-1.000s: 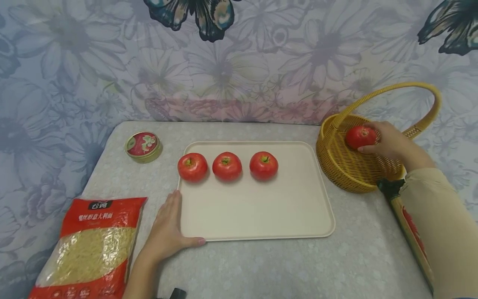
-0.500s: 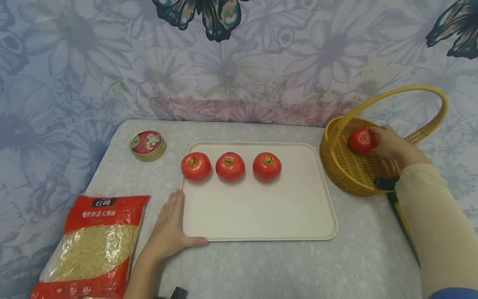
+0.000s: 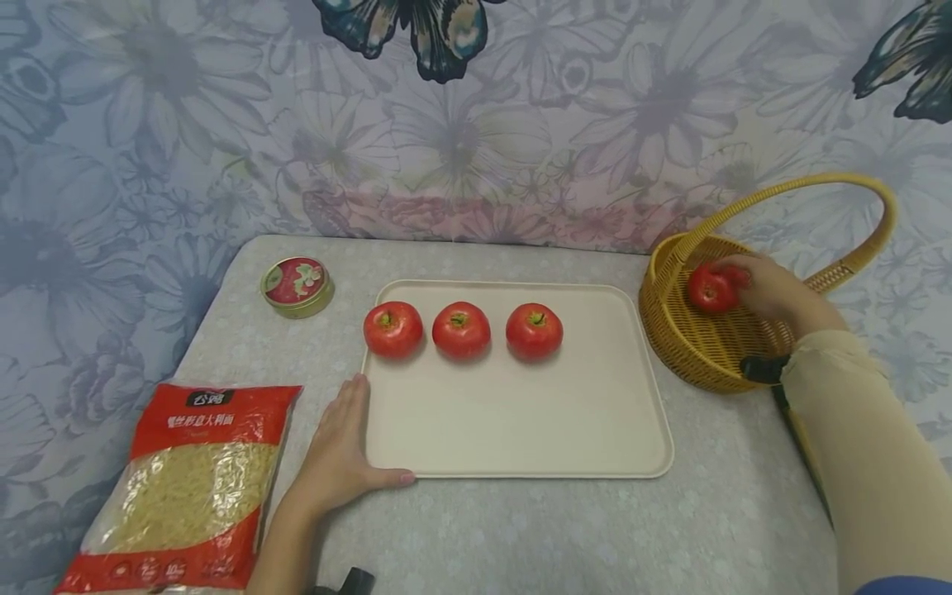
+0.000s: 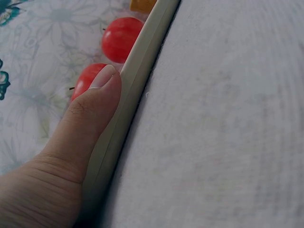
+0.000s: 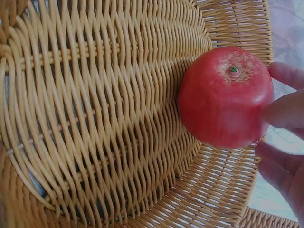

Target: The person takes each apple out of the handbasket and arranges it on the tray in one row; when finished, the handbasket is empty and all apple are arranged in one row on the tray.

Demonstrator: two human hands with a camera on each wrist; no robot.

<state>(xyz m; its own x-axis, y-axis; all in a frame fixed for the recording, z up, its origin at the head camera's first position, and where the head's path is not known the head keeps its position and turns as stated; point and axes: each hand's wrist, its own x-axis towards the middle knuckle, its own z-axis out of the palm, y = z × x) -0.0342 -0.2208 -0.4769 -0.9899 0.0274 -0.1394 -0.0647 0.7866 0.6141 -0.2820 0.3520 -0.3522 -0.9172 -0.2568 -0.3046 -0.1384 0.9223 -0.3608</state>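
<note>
In the basket [image 3: 692,364], a red tomato [image 5: 223,99] lies against the woven side, its stem spot showing in the right wrist view. My right hand [image 3: 773,293] reaches in from the right and holds this tomato by its edge, with fingertips and thumb at one side. My left hand [image 3: 335,454] rests at the near left corner of the cream tray [image 3: 506,413], fingers along its left side and thumb [image 4: 85,114] at the front rim. Along the tray's back left stand a left tomato [image 3: 393,330], a middle tomato [image 3: 461,331] and a right tomato [image 3: 534,332].
A round tin [image 3: 297,287] with a red lid sits at the back left of the table [image 3: 535,537]. A red pasta bag [image 3: 182,487] lies at the front left. The basket's tall handle [image 3: 855,178] arches behind the right arm. A narrow package [image 3: 799,438] is partly covered by the sleeve.
My right hand and the tomato in the basket have shifted slightly left and toward the front. The left hand, the tray and its tomatoes stay put, while the view drifts a little.
</note>
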